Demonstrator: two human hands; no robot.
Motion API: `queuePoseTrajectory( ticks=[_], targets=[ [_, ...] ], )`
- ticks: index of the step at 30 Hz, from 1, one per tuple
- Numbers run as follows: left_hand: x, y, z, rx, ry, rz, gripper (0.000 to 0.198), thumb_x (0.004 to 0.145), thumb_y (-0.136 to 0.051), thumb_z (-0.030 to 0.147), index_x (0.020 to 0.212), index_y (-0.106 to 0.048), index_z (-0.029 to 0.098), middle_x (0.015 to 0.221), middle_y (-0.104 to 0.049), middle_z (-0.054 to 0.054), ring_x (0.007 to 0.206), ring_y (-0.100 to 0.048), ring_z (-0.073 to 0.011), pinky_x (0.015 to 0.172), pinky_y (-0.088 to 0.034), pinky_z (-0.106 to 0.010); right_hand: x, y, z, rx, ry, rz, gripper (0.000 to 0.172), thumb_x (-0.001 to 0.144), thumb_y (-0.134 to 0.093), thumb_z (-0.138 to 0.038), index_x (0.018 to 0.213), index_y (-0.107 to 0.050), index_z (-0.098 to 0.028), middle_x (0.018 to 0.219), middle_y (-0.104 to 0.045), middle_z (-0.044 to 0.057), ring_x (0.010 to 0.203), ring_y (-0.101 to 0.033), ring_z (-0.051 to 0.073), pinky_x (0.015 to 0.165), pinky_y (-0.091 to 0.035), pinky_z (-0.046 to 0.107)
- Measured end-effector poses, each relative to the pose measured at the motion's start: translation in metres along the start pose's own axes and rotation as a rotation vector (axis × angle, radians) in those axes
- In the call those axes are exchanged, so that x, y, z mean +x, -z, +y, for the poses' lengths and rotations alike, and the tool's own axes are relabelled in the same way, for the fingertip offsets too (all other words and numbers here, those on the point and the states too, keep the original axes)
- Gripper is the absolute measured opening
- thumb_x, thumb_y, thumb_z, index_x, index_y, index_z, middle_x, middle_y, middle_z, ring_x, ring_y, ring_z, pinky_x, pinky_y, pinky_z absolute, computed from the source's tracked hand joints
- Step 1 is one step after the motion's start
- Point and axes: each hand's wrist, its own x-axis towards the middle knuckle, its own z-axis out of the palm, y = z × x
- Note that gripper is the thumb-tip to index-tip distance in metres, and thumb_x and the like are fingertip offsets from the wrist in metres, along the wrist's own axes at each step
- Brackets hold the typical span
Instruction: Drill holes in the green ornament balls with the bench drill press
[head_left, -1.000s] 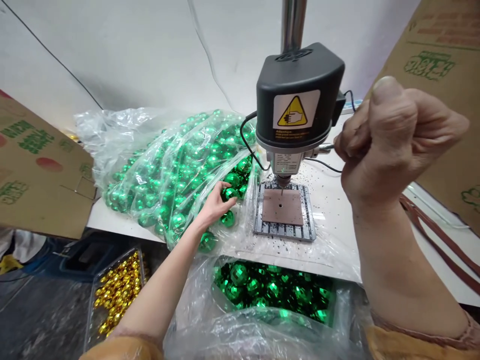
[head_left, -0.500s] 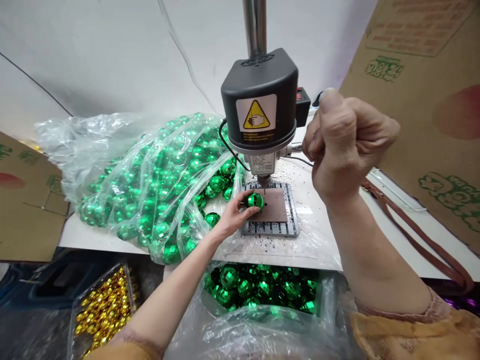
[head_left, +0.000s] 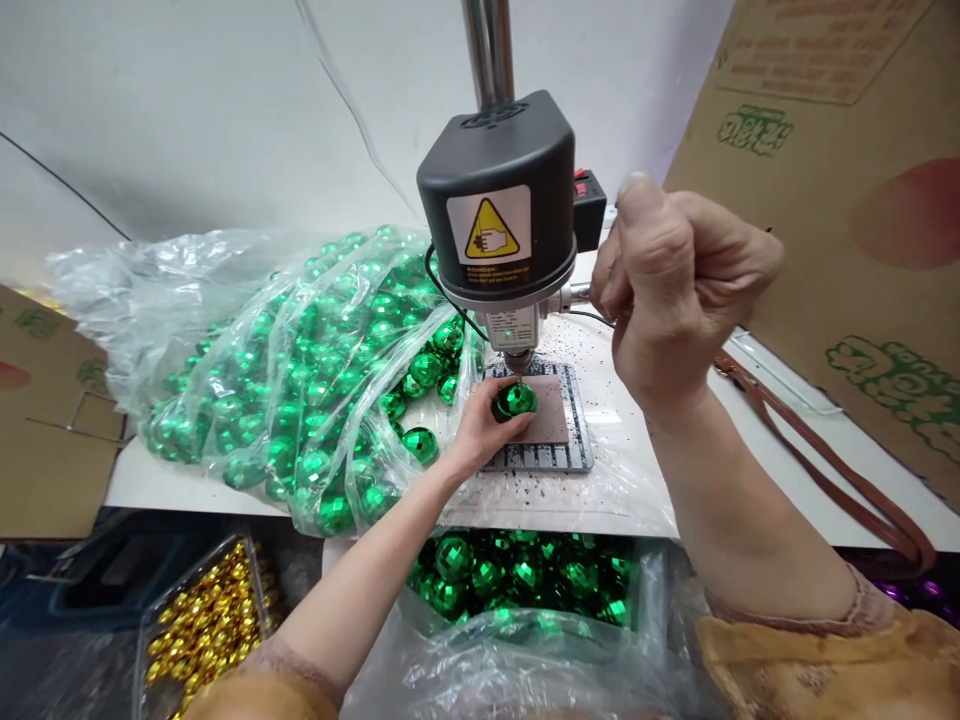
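My left hand point(head_left: 484, 425) is closed round a shiny green faceted ball point(head_left: 519, 399), thumb in front and fingers behind. The ball is on the brown board point(head_left: 551, 420) on the slotted metal base, directly under the chuck point(head_left: 517, 360) of a small black drill press point(head_left: 495, 200). Whether the bit touches the ball, I cannot tell. My right hand point(head_left: 675, 290) is raised in a fist to the right of the drill head. A metal feed lever point(head_left: 576, 293) runs from the press into this fist, and its end is hidden by the fingers.
A clear plastic bag point(head_left: 285, 370) of green balls lies left of the press. More green balls point(head_left: 525, 575) fill a lined container below the table edge. A tub of gold balls point(head_left: 206, 620) stands lower left. Cardboard boxes point(head_left: 840, 250) and a brown strap point(head_left: 817, 465) are at the right.
My left hand has brought the green ball slightly right across the board, under the chuck. The right fist stays at the lever. The whole view has shifted a little.
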Motion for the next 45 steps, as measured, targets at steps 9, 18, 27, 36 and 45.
queuePoseTrajectory(
  ticks=[9,18,27,36,45],
  targets=[
    [-0.005,-0.021,-0.008,-0.187,0.065,0.029,0.055,0.074,-0.08,0.03,0.123,-0.056,0.02,0.117,-0.065,-0.01,0.109,-0.062,-0.0261,0.098,-0.049,-0.043,0.015,0.0,0.007,0.036,-0.009,-0.074,0.049,0.092,-0.059,-0.035,0.051,-0.037,-0.02,0.043,-0.034,-0.006,0.039,-0.028,0.006,0.044,-0.026,0.029],
    [-0.005,-0.017,-0.001,-0.201,0.09,-0.004,0.052,0.075,-0.079,0.03,0.12,-0.056,0.02,0.116,-0.064,-0.009,0.106,-0.061,-0.0247,0.096,-0.048,-0.041,-0.01,0.001,0.003,0.017,0.079,0.048,0.051,0.092,-0.059,-0.026,0.047,-0.036,-0.019,0.041,-0.03,-0.005,0.038,-0.029,0.005,0.042,-0.021,0.027],
    [-0.006,-0.019,-0.004,-0.185,0.062,0.006,0.051,0.075,-0.08,0.03,0.119,-0.055,0.021,0.118,-0.063,-0.009,0.111,-0.059,-0.0261,0.098,-0.047,-0.042,-0.031,0.011,0.008,-0.042,0.166,0.046,0.052,0.09,-0.055,-0.021,0.044,-0.031,-0.018,0.042,-0.029,-0.004,0.04,-0.029,0.006,0.047,-0.02,0.03],
    [-0.006,-0.021,-0.009,-0.198,0.037,0.005,0.052,0.076,-0.08,0.029,0.12,-0.055,0.021,0.119,-0.062,-0.009,0.113,-0.059,-0.026,0.1,-0.047,-0.042,-0.037,0.016,0.021,0.06,0.315,0.015,0.05,0.087,-0.056,-0.016,0.046,-0.027,-0.016,0.043,-0.025,-0.006,0.038,-0.028,0.003,0.041,-0.018,0.025],
    [-0.006,-0.02,-0.005,-0.21,0.038,-0.002,0.052,0.077,-0.08,0.03,0.121,-0.054,0.021,0.118,-0.063,-0.009,0.112,-0.059,-0.0256,0.1,-0.047,-0.042,-0.039,0.019,0.033,0.139,0.439,-0.033,0.047,0.081,-0.054,-0.007,0.051,-0.02,-0.018,0.043,-0.024,-0.007,0.037,-0.026,0.003,0.037,-0.02,0.024]
  ],
)
